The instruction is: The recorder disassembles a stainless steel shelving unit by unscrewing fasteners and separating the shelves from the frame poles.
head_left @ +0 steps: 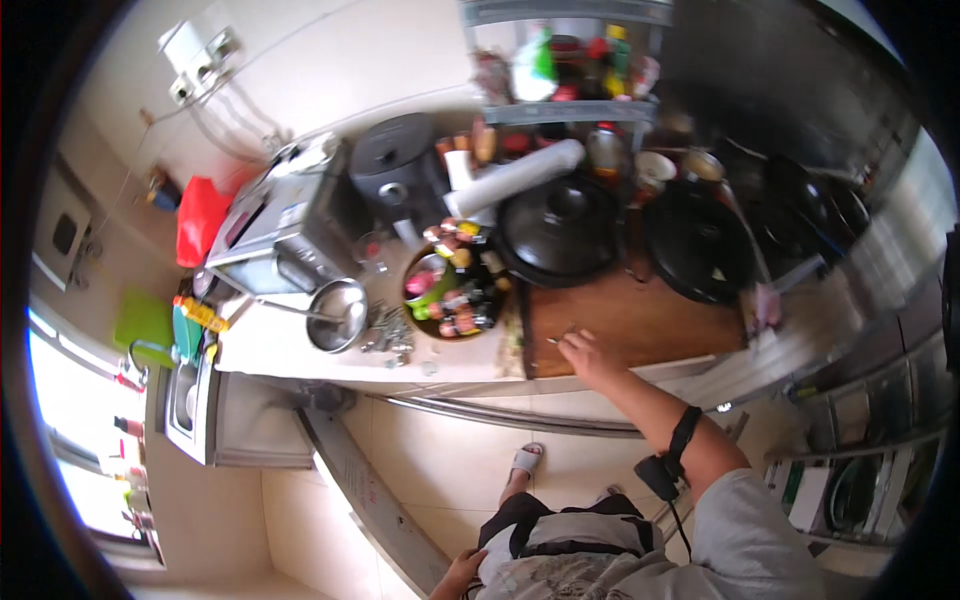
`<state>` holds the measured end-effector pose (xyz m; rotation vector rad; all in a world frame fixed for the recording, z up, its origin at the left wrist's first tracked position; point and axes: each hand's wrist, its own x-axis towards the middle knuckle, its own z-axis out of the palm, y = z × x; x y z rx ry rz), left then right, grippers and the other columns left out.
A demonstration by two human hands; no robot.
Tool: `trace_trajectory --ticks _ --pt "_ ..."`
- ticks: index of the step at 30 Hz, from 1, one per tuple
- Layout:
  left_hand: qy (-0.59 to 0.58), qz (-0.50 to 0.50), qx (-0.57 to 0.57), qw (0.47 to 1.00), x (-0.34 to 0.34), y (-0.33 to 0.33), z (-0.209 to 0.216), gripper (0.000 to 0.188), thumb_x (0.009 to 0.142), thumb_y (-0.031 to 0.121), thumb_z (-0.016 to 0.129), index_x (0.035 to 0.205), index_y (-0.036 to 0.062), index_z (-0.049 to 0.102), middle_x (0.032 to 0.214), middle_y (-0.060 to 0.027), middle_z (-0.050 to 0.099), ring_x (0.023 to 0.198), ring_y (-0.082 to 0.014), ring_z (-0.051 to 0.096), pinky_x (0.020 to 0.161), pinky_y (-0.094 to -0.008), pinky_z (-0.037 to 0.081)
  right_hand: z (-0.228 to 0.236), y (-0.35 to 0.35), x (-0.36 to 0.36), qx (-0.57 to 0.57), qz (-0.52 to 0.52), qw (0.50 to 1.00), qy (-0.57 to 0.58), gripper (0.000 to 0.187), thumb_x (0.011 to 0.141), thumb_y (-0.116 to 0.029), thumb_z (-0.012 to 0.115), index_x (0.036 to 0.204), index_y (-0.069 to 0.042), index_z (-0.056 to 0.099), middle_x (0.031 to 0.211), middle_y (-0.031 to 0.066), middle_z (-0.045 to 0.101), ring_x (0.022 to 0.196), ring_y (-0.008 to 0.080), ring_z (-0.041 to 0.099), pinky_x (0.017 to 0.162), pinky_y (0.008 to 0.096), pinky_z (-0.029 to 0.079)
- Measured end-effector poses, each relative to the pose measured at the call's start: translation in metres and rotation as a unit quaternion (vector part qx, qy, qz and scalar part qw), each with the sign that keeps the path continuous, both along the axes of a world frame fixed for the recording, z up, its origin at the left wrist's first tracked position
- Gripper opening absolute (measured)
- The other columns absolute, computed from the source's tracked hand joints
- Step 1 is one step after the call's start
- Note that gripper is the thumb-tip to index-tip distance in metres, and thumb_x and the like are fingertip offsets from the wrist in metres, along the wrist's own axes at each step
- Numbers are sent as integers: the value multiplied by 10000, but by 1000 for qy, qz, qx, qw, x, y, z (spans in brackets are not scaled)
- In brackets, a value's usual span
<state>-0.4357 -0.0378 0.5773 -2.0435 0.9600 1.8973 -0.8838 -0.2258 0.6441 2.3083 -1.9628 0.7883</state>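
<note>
Grey T-shirt (755, 525) nearest, on the near side of the brown wooden board (650, 330). Right hand (586, 356) over the board's front-left part, pinching a small slender item (553, 340), kind indistinct. Left hand (463, 573) beside the shirt's hem, well apart from the board; grip cannot be told. Black lidded pot (558, 235) at the board's rear left.

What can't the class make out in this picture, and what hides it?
In the head view:
Small thing at the right grip: too small and blurred to name.
Whatever is under the black lid: hidden by the lid.
Left grip: its far side is hidden by the hand itself.
Metal surface at right: details smeared by blur.
</note>
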Motion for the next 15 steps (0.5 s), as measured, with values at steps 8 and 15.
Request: trace_trajectory --ticks 8,15 --pt "-42 -118 -158 980 90 -88 -46 483 715 369 626 1060 38 555 896 -157 628 848 -262 610 749 -345 477 -7 -57 15 225 20 950 217 99 755 -143 480 774 -94 564 884 53 560 913 216 505 791 368 433" --pt "-9 -232 -223 947 83 -162 -20 439 732 342 613 1053 48 560 876 -138 634 829 -272 611 750 -343 476 0 -70 37 249 16 927 281 111 769 -146 476 830 -78 540 897 67 561 939 240 526 776 365 456"
